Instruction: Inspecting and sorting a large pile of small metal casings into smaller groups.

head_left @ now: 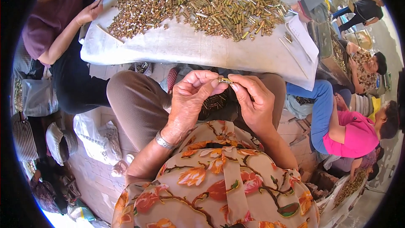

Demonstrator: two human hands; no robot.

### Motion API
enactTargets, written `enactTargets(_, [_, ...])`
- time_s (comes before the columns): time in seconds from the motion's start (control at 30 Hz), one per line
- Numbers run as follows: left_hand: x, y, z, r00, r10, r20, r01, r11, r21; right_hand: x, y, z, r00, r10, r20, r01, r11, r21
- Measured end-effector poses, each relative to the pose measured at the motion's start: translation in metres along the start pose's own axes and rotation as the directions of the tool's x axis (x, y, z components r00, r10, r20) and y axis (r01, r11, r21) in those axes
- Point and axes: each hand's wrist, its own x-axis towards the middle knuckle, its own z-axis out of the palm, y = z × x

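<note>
Slim metal fitting (225, 80) held before you, just off near edge of pale-covered worktop (162, 50). Your left grip (190, 93) and right grip (255, 100) clamped on it from either side, seemingly to steady so slight part; loose metal heap (228, 8) lies far, probably for easy reach. Fitting looks short, yellowish, glinting; ends partly hidden.

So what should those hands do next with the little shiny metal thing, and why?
Perhaps the right hand should gently turn the shiny metal piece while the left hand steadies it, because both hands pinch it from opposite sides. I can't tell whether it's one part or two.
</note>
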Motion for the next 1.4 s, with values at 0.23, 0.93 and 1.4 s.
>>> enactTargets(0.23, [-0.001,0.001,-0.001,1.0,-0.012,-0.016,0.011,0.998,-0.067,-0.001,-0.003,0.002,0.999,-0.041,-0.017,0.04,0.997,-0.061])
enactTargets(0.93, [0.002,0.011,-0.009,0.991,0.04,0.125,-0.062,0.982,0.18,0.006,0.007,-0.013,0.995,-0.016,0.101,0.014,1.0,0.028])
enactTargets(1.4, [0.01,-0.009,-0.027,0.923,-0.163,0.348,0.204,0.976,-0.083,-0.001,0.013,-0.016,0.762,0.416,0.496,-0.643,0.579,0.502])
